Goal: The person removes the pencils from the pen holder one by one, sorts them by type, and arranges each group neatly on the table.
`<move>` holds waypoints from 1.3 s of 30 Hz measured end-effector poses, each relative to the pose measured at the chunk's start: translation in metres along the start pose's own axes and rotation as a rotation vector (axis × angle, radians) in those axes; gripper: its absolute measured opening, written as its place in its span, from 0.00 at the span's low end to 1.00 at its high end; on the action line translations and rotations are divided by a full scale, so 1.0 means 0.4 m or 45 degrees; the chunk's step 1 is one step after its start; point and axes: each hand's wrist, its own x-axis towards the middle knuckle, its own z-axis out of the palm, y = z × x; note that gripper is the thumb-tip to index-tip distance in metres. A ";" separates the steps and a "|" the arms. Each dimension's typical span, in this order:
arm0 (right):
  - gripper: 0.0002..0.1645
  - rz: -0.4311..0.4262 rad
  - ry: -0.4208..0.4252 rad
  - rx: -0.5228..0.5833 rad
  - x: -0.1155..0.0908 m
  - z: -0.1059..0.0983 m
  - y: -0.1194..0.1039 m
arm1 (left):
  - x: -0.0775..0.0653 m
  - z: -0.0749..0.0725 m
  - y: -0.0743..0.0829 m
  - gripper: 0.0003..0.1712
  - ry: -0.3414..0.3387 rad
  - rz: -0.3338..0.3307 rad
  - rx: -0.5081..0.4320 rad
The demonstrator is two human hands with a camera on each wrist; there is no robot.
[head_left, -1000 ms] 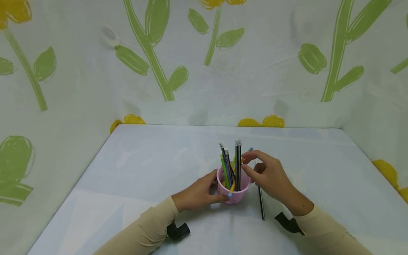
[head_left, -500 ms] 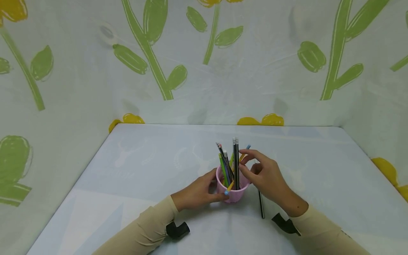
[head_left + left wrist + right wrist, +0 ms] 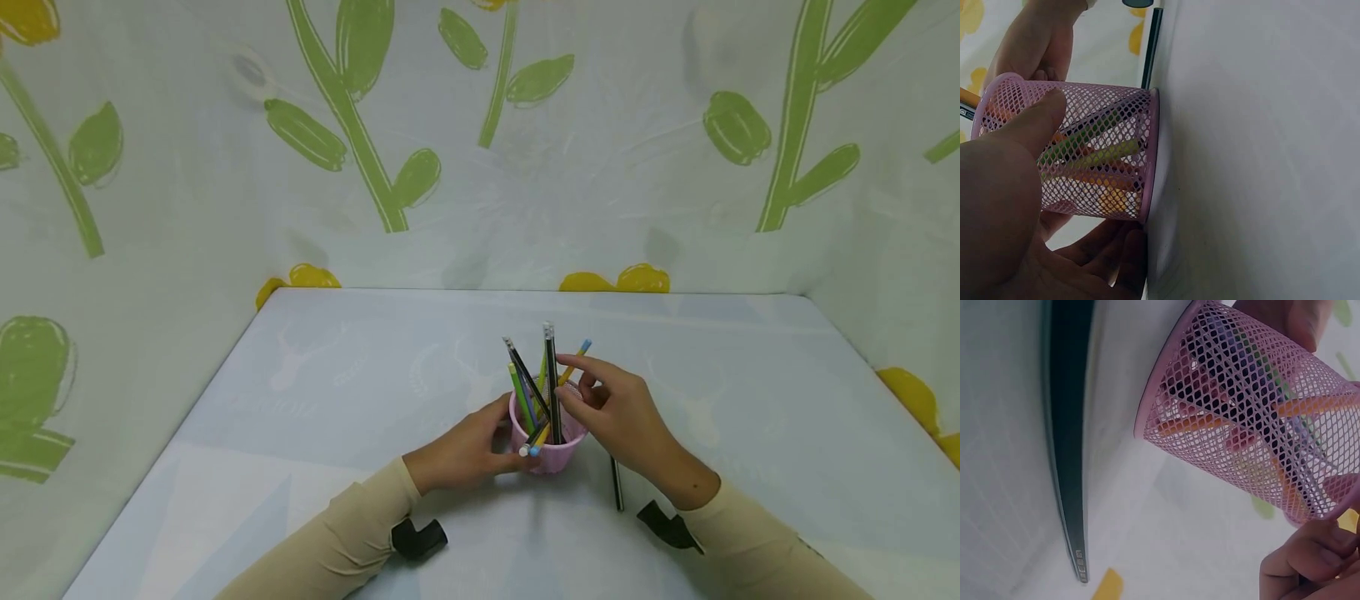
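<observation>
Left hand: my left hand (image 3: 459, 452) is wrapped round the left side of the pink mesh cup (image 3: 553, 461), thumb on the near wall.
Cup: upright on the table (image 3: 405, 358), between my hands.
Right hand: my right hand (image 3: 624, 414) is over the cup's right rim, thumb and index tips apart at the upright black pencils (image 3: 553, 387); I cannot tell whether they pinch one.
Other pencils inside: a green pencil (image 3: 519, 392) leans left, a white-ended black pencil (image 3: 529, 442) toward the near rim.
Loose pencil: a black pencil (image 3: 617, 485) lies right of the cup, partly hidden by my right hand.
</observation>
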 end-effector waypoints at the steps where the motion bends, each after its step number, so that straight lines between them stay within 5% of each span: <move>1: 0.23 0.006 0.001 -0.016 0.001 0.001 -0.001 | 0.000 0.000 0.000 0.50 0.000 0.000 0.001; 20: 0.14 0.052 -0.025 -0.122 0.006 0.005 0.000 | 0.003 0.000 0.002 0.50 0.002 0.019 -0.003; 39: 0.07 0.009 -0.040 -0.029 0.004 0.001 -0.001 | 0.000 -0.001 0.001 0.50 0.016 0.017 0.014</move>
